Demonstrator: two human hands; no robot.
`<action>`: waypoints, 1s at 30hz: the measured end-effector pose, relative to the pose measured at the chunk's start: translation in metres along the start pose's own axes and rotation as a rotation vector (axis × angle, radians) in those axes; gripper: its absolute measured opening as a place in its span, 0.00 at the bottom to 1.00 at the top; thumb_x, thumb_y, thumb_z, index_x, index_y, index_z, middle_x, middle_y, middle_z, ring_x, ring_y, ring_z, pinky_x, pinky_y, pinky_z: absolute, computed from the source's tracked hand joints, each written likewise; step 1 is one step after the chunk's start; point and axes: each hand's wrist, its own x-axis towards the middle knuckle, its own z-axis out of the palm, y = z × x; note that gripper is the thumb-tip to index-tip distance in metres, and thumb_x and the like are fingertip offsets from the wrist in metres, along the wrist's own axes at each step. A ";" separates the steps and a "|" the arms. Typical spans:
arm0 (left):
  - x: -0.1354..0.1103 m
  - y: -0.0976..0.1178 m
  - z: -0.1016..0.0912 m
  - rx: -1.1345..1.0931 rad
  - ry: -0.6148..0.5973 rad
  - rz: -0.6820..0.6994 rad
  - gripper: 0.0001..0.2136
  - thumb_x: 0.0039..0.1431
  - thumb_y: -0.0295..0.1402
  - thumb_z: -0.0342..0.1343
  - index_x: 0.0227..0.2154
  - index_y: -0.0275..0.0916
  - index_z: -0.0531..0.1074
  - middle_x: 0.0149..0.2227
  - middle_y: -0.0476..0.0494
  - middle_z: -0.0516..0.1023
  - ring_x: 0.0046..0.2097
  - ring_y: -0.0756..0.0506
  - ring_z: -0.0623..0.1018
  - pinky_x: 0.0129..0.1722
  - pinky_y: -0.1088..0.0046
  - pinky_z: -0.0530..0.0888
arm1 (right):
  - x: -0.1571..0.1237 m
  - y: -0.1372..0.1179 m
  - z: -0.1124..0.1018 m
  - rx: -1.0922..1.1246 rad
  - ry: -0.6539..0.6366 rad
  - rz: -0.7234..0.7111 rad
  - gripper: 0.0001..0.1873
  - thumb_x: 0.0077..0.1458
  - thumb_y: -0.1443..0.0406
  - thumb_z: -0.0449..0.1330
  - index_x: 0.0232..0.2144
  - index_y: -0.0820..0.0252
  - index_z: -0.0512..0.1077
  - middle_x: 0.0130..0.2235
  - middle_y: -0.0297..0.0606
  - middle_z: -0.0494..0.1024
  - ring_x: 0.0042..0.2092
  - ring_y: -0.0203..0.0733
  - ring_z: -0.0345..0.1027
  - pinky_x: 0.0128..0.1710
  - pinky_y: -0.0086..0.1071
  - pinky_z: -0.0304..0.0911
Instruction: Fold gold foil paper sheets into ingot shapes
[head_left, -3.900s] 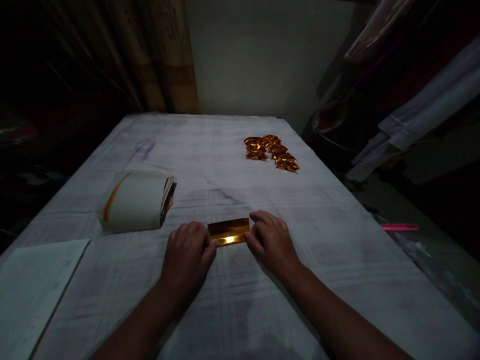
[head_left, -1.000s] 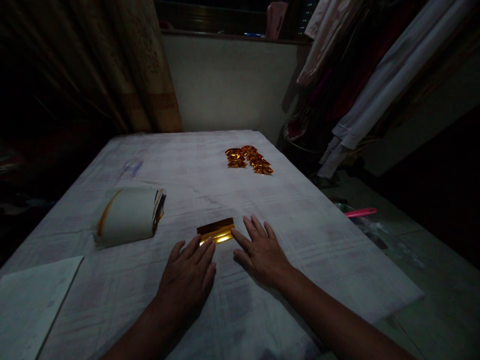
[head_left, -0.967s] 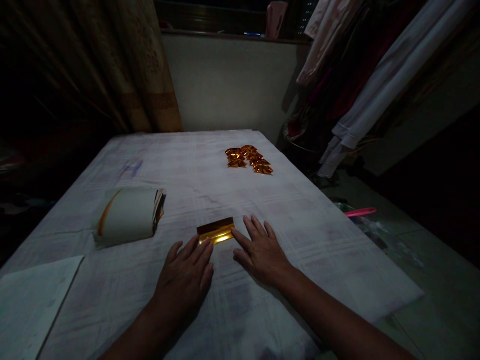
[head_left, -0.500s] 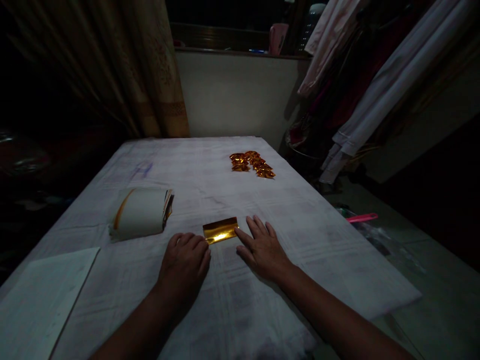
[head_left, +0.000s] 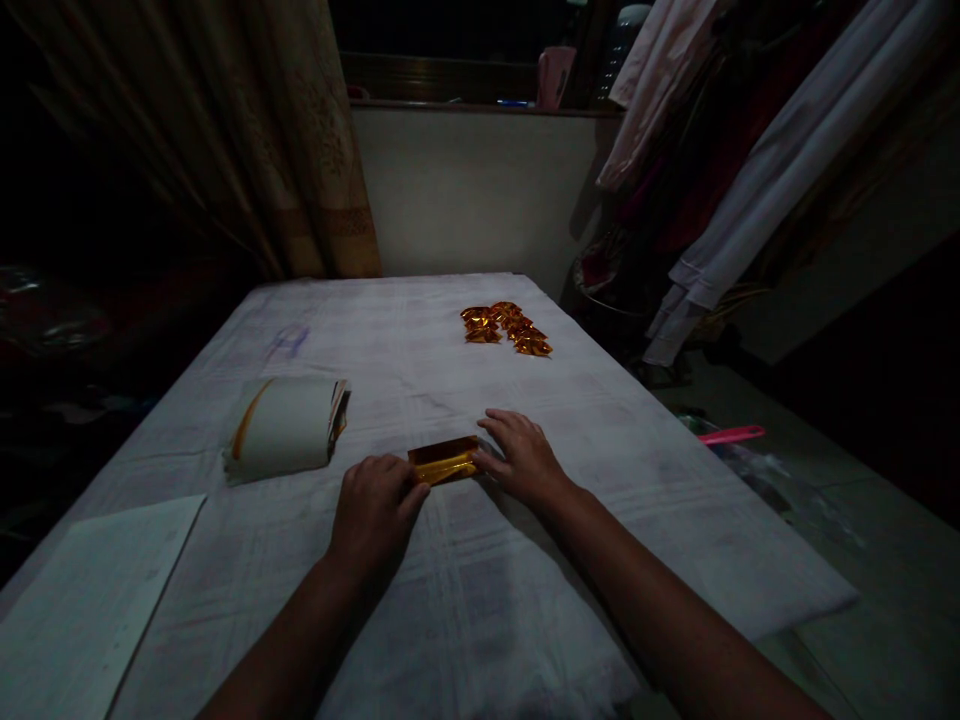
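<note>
A strip of gold foil paper (head_left: 442, 462) lies on the cloth-covered table in front of me, with a fold line along its length. My left hand (head_left: 377, 503) is closed at the strip's left end, fingers curled and thumb pressed along the near corner. At the opposite end, my right hand (head_left: 527, 458) touches the foil with one digit, while its other fingers stretch out past the far corner, apart from it. Farther back on the table sits a group of folded gold foil pieces (head_left: 504, 328).
A curved pale bundle of sheets (head_left: 285, 428) stands left of my hands. White paper (head_left: 97, 590) lies at the near left. Hanging clothes (head_left: 720, 200) are beyond the right edge, and a pink handle (head_left: 731, 435) shows below. A pink cup (head_left: 555, 78) is on the sill.
My left hand has shifted slightly right onto the foil's end. My right hand has turned, its fingers now pointing more to the left. The foil's near part looks more folded.
</note>
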 end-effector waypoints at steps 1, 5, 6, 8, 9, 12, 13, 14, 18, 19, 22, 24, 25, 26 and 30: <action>0.000 0.000 0.001 -0.021 0.007 -0.016 0.05 0.60 0.35 0.58 0.29 0.41 0.71 0.33 0.45 0.78 0.40 0.39 0.76 0.42 0.60 0.68 | 0.002 0.003 0.001 0.018 -0.014 -0.005 0.25 0.58 0.57 0.64 0.57 0.56 0.73 0.62 0.50 0.71 0.63 0.55 0.62 0.60 0.52 0.57; -0.002 -0.003 0.007 -0.085 0.069 -0.106 0.05 0.58 0.35 0.58 0.33 0.41 0.69 0.36 0.45 0.77 0.41 0.39 0.74 0.44 0.60 0.69 | 0.001 0.012 0.008 0.067 -0.063 -0.047 0.29 0.56 0.53 0.64 0.58 0.56 0.72 0.63 0.50 0.69 0.65 0.57 0.58 0.62 0.54 0.54; -0.002 -0.004 0.008 -0.092 0.081 -0.124 0.06 0.58 0.36 0.58 0.34 0.41 0.69 0.36 0.45 0.76 0.42 0.39 0.74 0.44 0.60 0.69 | -0.001 0.014 0.009 0.075 -0.074 -0.058 0.29 0.56 0.53 0.64 0.58 0.56 0.72 0.63 0.50 0.69 0.65 0.57 0.58 0.63 0.54 0.53; -0.003 -0.006 0.011 -0.098 0.097 -0.148 0.08 0.59 0.38 0.58 0.38 0.41 0.69 0.39 0.44 0.77 0.44 0.38 0.74 0.45 0.59 0.69 | -0.004 0.015 0.010 0.088 -0.092 -0.076 0.28 0.56 0.53 0.64 0.56 0.56 0.73 0.64 0.49 0.68 0.66 0.58 0.56 0.63 0.55 0.52; -0.003 -0.008 0.012 -0.098 0.104 -0.155 0.10 0.59 0.39 0.58 0.41 0.42 0.69 0.41 0.43 0.77 0.45 0.38 0.74 0.46 0.58 0.69 | -0.005 0.015 0.010 0.093 -0.096 -0.080 0.27 0.56 0.53 0.64 0.56 0.56 0.74 0.64 0.49 0.68 0.66 0.58 0.56 0.63 0.55 0.51; -0.003 -0.011 0.015 -0.092 0.100 -0.144 0.13 0.59 0.40 0.58 0.45 0.42 0.69 0.45 0.42 0.77 0.48 0.37 0.74 0.49 0.56 0.68 | -0.005 0.015 0.009 0.108 -0.090 -0.087 0.25 0.56 0.55 0.64 0.54 0.56 0.75 0.63 0.50 0.69 0.66 0.58 0.56 0.63 0.54 0.52; -0.003 -0.012 0.016 -0.088 0.094 -0.132 0.13 0.59 0.40 0.58 0.45 0.42 0.70 0.46 0.42 0.77 0.49 0.36 0.73 0.50 0.55 0.68 | -0.005 0.015 0.009 0.114 -0.089 -0.090 0.25 0.56 0.55 0.64 0.54 0.56 0.75 0.63 0.50 0.69 0.66 0.57 0.57 0.63 0.54 0.52; -0.003 -0.013 0.017 -0.086 0.089 -0.121 0.12 0.59 0.40 0.58 0.44 0.42 0.70 0.46 0.42 0.77 0.49 0.36 0.73 0.50 0.54 0.68 | -0.005 0.015 0.008 0.120 -0.087 -0.091 0.24 0.56 0.55 0.64 0.54 0.55 0.75 0.63 0.49 0.69 0.66 0.57 0.57 0.63 0.54 0.52; -0.003 -0.014 0.017 -0.104 0.079 -0.094 0.10 0.59 0.39 0.58 0.41 0.43 0.73 0.47 0.42 0.76 0.50 0.36 0.73 0.51 0.52 0.67 | -0.005 0.014 0.006 0.138 -0.099 -0.086 0.18 0.56 0.57 0.64 0.48 0.54 0.76 0.63 0.48 0.70 0.67 0.56 0.56 0.62 0.54 0.53; -0.003 -0.014 0.017 -0.115 0.078 -0.091 0.08 0.59 0.38 0.58 0.40 0.43 0.73 0.47 0.42 0.76 0.50 0.36 0.73 0.52 0.52 0.66 | -0.006 0.014 0.006 0.140 -0.104 -0.082 0.16 0.56 0.57 0.64 0.47 0.54 0.77 0.63 0.47 0.70 0.67 0.56 0.56 0.62 0.54 0.53; -0.003 -0.014 0.018 -0.152 0.084 -0.082 0.05 0.60 0.37 0.58 0.36 0.44 0.75 0.46 0.43 0.77 0.50 0.37 0.74 0.52 0.52 0.66 | -0.006 0.013 0.006 0.146 -0.119 -0.080 0.13 0.56 0.58 0.64 0.43 0.54 0.78 0.63 0.47 0.70 0.67 0.57 0.56 0.62 0.54 0.52; -0.003 -0.016 0.019 -0.180 0.100 -0.078 0.05 0.61 0.36 0.56 0.34 0.44 0.76 0.45 0.44 0.79 0.50 0.38 0.75 0.52 0.52 0.67 | -0.006 0.014 0.007 0.154 -0.119 -0.086 0.12 0.56 0.59 0.64 0.42 0.54 0.78 0.62 0.47 0.71 0.67 0.57 0.56 0.62 0.55 0.52; -0.002 -0.017 0.019 -0.198 0.112 -0.076 0.05 0.61 0.36 0.56 0.33 0.44 0.76 0.44 0.44 0.79 0.49 0.38 0.75 0.52 0.52 0.67 | -0.005 0.014 0.007 0.160 -0.118 -0.090 0.12 0.55 0.59 0.64 0.42 0.54 0.78 0.62 0.46 0.71 0.67 0.58 0.56 0.62 0.55 0.52; -0.001 -0.018 0.020 -0.222 0.126 -0.070 0.06 0.61 0.36 0.55 0.32 0.44 0.75 0.43 0.43 0.80 0.48 0.38 0.76 0.51 0.52 0.67 | -0.005 0.015 0.008 0.168 -0.112 -0.096 0.12 0.55 0.60 0.64 0.41 0.54 0.78 0.62 0.46 0.71 0.67 0.58 0.56 0.62 0.55 0.52; 0.002 -0.022 0.021 -0.394 0.161 -0.046 0.07 0.61 0.37 0.54 0.31 0.43 0.75 0.44 0.42 0.82 0.48 0.39 0.78 0.51 0.54 0.70 | -0.005 0.016 0.009 0.239 -0.046 -0.134 0.10 0.57 0.61 0.62 0.41 0.54 0.77 0.61 0.46 0.73 0.66 0.56 0.58 0.62 0.55 0.55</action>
